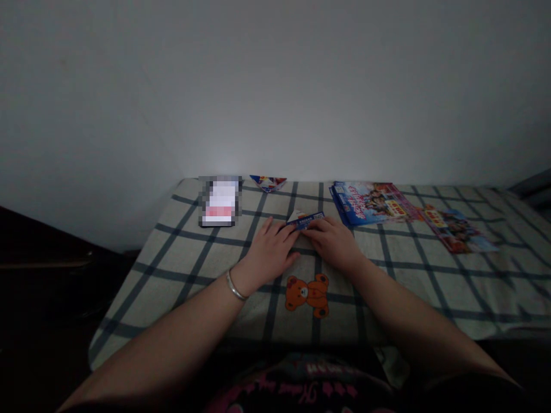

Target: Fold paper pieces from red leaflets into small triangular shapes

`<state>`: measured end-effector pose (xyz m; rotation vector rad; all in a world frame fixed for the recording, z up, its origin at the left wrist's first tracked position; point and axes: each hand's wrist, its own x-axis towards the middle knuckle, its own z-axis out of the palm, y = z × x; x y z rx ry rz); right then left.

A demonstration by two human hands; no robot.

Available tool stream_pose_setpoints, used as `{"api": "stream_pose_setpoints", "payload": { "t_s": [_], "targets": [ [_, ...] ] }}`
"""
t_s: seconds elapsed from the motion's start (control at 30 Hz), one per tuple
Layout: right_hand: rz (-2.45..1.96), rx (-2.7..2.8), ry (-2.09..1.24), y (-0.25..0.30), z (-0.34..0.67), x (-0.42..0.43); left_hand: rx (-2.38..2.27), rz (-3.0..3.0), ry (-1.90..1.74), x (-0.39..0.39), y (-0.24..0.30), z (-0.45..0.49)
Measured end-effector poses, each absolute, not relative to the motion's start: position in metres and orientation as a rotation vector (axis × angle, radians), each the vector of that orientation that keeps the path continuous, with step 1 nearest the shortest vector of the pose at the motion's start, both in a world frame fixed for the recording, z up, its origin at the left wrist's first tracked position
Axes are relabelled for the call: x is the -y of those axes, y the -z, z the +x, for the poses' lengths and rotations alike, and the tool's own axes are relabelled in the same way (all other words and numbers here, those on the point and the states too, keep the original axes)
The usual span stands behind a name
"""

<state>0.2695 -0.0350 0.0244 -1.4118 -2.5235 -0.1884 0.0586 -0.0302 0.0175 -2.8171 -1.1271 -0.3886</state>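
Observation:
A small piece of folded paper [305, 222], blue with a pale pointed top, lies on the checked cloth in front of me. My left hand [273, 249], with a silver bangle at the wrist, presses its fingertips on the left end of the paper, its thumb held apart. Curled over the right end, my right hand [338, 244] grips the paper's near edge. The fingers cover part of the paper's lower side. Farther back, near the wall, a folded paper triangle [268, 183] in blue, red and white rests by itself.
A lit phone [220, 202], its screen blurred, lies at the back left. A stack of printed leaflets [365, 202] sits to the right, with another leaflet [458, 229] beside it. An orange bear print [306, 295] marks the checked cloth [185, 252]. The white wall borders the far edge.

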Motion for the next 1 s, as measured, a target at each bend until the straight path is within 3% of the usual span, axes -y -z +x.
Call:
{"api": "stream_pose_setpoints", "payload": {
  "t_s": [1.0],
  "targets": [
    [-1.741, 2.405, 0.215, -0.033, 0.308, 0.024, 1.202, -2.726, 0.281, 0.034, -0.038, 0.045]
  ]
}}
